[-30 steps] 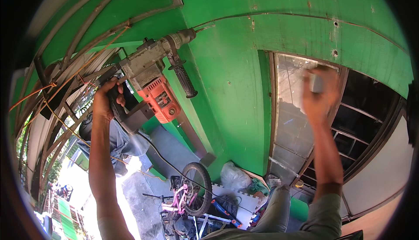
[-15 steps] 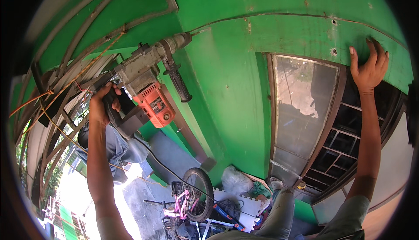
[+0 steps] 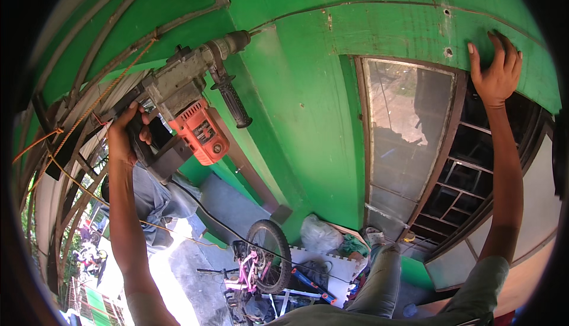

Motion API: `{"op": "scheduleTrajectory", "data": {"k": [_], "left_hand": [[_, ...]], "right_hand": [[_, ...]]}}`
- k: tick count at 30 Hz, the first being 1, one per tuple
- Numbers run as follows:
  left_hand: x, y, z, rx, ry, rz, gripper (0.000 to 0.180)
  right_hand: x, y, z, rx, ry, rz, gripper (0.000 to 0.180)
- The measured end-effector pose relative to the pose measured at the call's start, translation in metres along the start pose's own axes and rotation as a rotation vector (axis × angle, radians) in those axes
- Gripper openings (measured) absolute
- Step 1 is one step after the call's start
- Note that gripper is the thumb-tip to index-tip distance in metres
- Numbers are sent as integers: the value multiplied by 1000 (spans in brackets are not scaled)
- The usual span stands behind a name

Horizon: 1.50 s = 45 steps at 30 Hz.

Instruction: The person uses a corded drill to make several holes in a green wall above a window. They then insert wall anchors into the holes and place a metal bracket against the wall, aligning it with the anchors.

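Left of the window [image 3: 406,113], the person's left hand [image 3: 121,136] has its fingers curled around the rear handle of a grey and orange drill [image 3: 184,89]. The drill is tilted, its nose up and nearer the window than that handle; whether its bit touches the wall I cannot tell. Just right of the window's top, the right hand [image 3: 498,77] lies against the green wall [image 3: 302,142], fingers spread and holding nothing. A black cord [image 3: 204,209] sags below and left of the window. Further down on that side are a clear plastic bag [image 3: 320,234] and a pink bicycle [image 3: 249,270].
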<state>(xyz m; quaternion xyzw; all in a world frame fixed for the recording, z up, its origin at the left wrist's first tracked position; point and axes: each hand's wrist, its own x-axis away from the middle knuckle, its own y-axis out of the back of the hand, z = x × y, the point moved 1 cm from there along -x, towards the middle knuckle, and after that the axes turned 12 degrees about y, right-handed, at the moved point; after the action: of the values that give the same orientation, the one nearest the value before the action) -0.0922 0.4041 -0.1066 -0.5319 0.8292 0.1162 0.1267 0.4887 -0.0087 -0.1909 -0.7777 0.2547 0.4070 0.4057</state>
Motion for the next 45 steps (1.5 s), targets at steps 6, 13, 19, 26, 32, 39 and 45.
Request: {"op": "scheduleTrajectory", "data": {"k": [6,13,19,26,32,39,45], "left_hand": [[-5,-1,-5,-43,-36,11,27],[-14,3,-4,-37,-38,28,26],[-18,5,-6,-56,-44,35,24],[-22,5,3,-24,-39,28,26],[-13,-5,2,-45,-84,69,28],[-10,-12,-6,-78,-65,43,29],[-14,-10,-4,-45,-33,49,26]], "right_hand": [[1,1,1,13,-1,-4,46],[6,-1,1,25,-17,-18,45],[12,-4,-1,55,-13,-16,45],[8,-5,-1,46,8,-27,47],[2,-4,2,52,16,-6,48],[-1,0,3,69,36,-24,49],[-4,1,2,65,24,-36,48]]}}
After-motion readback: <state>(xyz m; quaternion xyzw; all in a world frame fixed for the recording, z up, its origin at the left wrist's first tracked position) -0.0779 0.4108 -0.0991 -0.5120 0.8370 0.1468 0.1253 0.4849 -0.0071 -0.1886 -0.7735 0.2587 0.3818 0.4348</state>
